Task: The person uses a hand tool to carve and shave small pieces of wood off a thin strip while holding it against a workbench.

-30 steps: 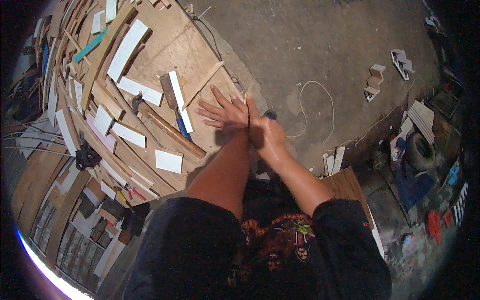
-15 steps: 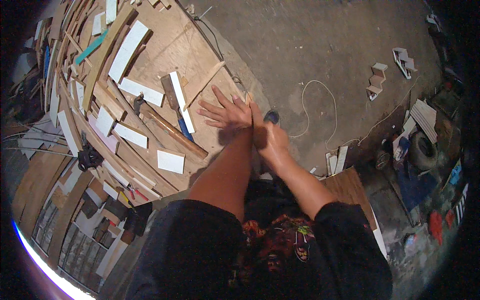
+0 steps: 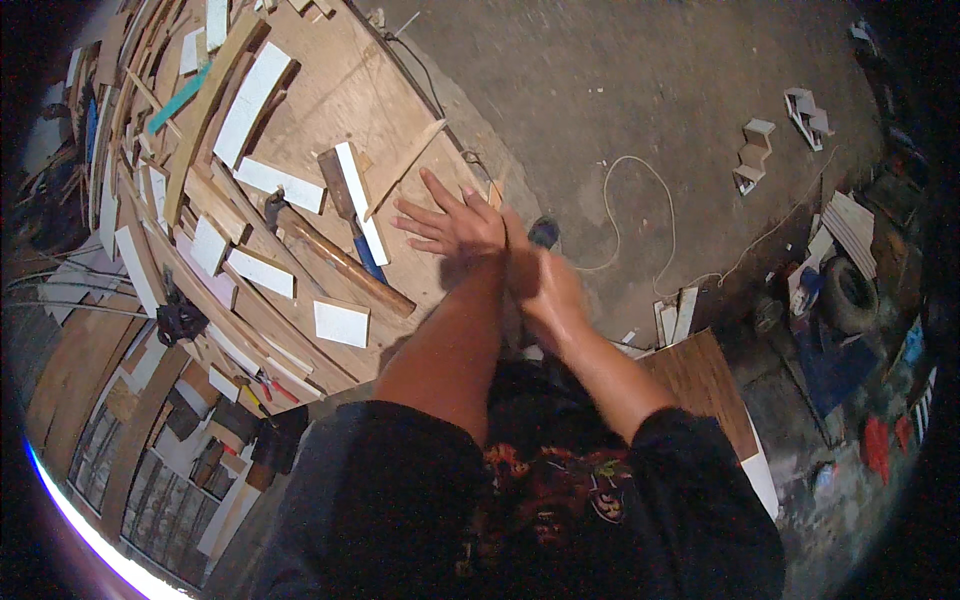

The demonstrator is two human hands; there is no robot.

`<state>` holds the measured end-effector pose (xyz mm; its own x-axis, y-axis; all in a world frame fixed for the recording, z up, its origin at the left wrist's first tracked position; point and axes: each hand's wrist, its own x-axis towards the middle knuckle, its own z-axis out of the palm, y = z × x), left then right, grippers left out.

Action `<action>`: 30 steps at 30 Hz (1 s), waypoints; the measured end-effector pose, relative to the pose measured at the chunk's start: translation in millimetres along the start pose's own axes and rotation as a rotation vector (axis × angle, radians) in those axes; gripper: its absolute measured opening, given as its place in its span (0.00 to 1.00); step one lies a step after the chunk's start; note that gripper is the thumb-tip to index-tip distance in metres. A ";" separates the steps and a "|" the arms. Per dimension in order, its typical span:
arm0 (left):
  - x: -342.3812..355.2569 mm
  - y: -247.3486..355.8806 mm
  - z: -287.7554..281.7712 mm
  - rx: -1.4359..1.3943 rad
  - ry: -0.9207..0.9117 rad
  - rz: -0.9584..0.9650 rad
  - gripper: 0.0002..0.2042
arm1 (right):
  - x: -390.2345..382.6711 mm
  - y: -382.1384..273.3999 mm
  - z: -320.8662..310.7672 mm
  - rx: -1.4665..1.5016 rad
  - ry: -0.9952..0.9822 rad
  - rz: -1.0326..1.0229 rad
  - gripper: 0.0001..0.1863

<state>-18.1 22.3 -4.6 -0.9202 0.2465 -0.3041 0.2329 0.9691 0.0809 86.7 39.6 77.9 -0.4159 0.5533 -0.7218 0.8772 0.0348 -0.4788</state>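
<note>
My left hand [image 3: 450, 222] is held over the edge of a plywood worktop [image 3: 330, 120], its fingers spread and nothing in it. Closed around the left wrist is my right hand [image 3: 540, 275]; its fingers are partly hidden there and a little blurred. Just left of the hands lies a flat-bladed tool [image 3: 368, 255] with a blue handle, beside a narrow white strip [image 3: 360, 200]. A hammer [image 3: 345, 262] with a wooden handle rests farther left, its dark head pointing away from me. Neither hand touches these tools.
White-faced wood offcuts [image 3: 255, 105] and long strips crowd the worktop's left side. Pliers with red handles [image 3: 280, 388] lie at its near edge. On the floor are a pale cord [image 3: 612, 200], zigzag wooden pieces [image 3: 755, 155], a brown board [image 3: 700, 385] and a tyre [image 3: 850, 295].
My right hand has shifted slightly at the left wrist and is now more blurred. The left hand stays spread in nearly the same place; the tools have not moved.
</note>
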 end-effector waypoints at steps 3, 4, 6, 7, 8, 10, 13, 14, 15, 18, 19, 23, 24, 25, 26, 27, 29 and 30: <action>-1.2 4.8 -1.9 -0.069 0.015 -0.001 0.39 | -1.5 11.6 5.1 0.035 0.027 -0.069 0.23; 1.9 3.1 -2.3 -0.108 0.039 -0.003 0.33 | -3.9 9.3 6.2 0.000 -0.014 -0.040 0.23; 2.0 4.4 -4.5 -0.104 0.050 0.002 0.33 | -14.6 -5.3 -10.0 -0.063 -0.061 0.031 0.23; -0.9 4.3 -4.1 -0.094 0.058 0.013 0.33 | -19.8 -11.1 -16.9 -0.078 -0.066 0.073 0.22; -2.1 4.6 -3.1 -0.096 0.054 0.013 0.33 | -13.4 -7.6 -12.3 -0.081 -0.065 0.077 0.22; 1.2 4.9 -2.3 -0.059 0.074 0.032 0.33 | 8.1 -5.0 -3.5 -0.030 0.044 -0.132 0.22; 1.5 3.4 -6.5 -0.099 0.032 -0.004 0.32 | -16.4 -4.4 -6.5 -0.148 -0.075 0.034 0.20; 0.7 2.7 -5.2 -0.099 0.029 -0.006 0.32 | -18.6 -0.1 -5.3 -0.192 -0.118 0.092 0.19; 1.4 1.8 -3.6 -0.107 0.059 0.006 0.33 | -9.1 15.4 9.4 -0.132 -0.053 -0.001 0.17; -2.2 6.7 1.1 -0.103 0.081 0.021 0.33 | 2.3 15.9 6.4 -0.025 0.040 -0.113 0.14; -0.8 7.1 2.2 -0.084 0.082 0.017 0.33 | 3.6 9.2 1.2 0.029 0.059 -0.143 0.13; 0.6 0.7 0.2 -0.051 0.044 -0.004 0.33 | -20.0 -0.8 -6.7 -0.205 -0.106 0.030 0.14; -0.8 0.6 2.3 -0.045 0.074 0.011 0.33 | -4.2 7.9 5.7 -0.035 -0.015 -0.043 0.13; 0.5 3.0 2.6 -0.041 0.110 0.030 0.33 | 1.3 10.5 8.5 0.053 0.036 -0.082 0.13; -0.3 4.7 2.5 -0.042 0.110 0.032 0.33 | 5.0 13.2 10.6 0.137 0.084 -0.120 0.13; -1.9 6.5 2.3 -0.055 0.094 0.022 0.35 | 1.2 17.8 11.1 0.051 0.062 -0.057 0.14; 1.8 4.7 -0.9 -0.062 0.090 0.007 0.36 | -6.8 8.0 4.3 -0.030 0.034 -0.006 0.14; 3.3 3.1 -2.3 -0.053 0.071 0.005 0.35 | -14.6 -1.1 -7.4 -0.081 -0.016 -0.016 0.15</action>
<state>-21.2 26.1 -3.2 -0.9395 0.2487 -0.2357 0.2223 0.9659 0.1331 93.6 37.5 92.7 -0.4329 0.5387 -0.7228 0.8869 0.1108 -0.4485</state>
